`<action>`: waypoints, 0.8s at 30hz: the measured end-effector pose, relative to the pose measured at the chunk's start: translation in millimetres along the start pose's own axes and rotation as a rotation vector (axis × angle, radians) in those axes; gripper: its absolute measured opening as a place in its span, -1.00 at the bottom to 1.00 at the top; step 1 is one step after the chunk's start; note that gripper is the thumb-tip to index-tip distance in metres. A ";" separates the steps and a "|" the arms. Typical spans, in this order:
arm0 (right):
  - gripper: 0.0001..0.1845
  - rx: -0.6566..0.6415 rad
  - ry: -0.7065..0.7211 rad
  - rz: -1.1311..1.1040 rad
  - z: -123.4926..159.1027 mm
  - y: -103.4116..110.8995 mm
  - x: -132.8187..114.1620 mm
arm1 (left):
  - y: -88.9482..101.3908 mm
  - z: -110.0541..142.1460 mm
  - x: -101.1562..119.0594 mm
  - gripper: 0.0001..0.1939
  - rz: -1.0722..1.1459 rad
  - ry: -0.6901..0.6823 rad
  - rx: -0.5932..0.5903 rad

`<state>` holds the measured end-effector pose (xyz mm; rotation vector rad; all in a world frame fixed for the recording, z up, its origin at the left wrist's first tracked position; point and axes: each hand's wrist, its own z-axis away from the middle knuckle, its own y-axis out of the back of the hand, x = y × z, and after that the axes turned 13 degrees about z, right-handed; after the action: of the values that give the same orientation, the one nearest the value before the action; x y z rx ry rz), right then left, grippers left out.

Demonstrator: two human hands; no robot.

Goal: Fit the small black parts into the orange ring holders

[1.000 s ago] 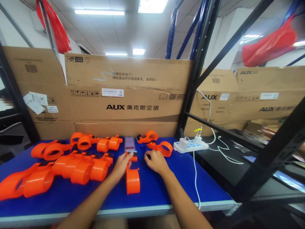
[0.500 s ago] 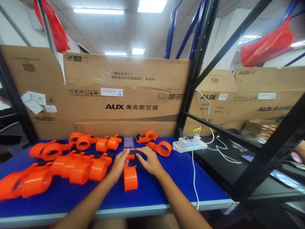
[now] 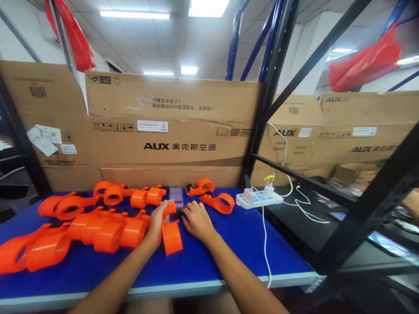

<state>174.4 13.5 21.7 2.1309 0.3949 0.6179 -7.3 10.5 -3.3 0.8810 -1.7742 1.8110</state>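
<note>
My left hand is closed around an orange plastic tape dispenser, whose wide curved band hangs toward me. To its right, my right hand has its fingers bent down at a small dark piece beside the dispenser. What these fingertips grip is hard to make out. Just beyond both hands lies a phone with its screen lit. Close by on the left are several more orange dispensers with black ends, set in rows. Two others, one of them this dispenser, rest beyond my right hand.
A white power strip with plugged-in chargers sits at the right, its cable running over the front edge of the blue table. Cardboard stands along the back. A black metal frame separates off a dark table.
My left hand has turned the dispenser, tilting its band and shifting it slightly left. My right hand has drawn a little lower, its fingers now curled downward.
</note>
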 end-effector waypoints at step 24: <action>-0.79 0.221 -0.175 -0.763 1.1 5.1 11.1 | -13.3 22.3 1.4 -0.48 -0.484 -0.022 -0.269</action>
<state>184.6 15.2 28.4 1.9979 1.1404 -0.0546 4.1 -10.9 6.2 1.1036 -1.5923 1.2313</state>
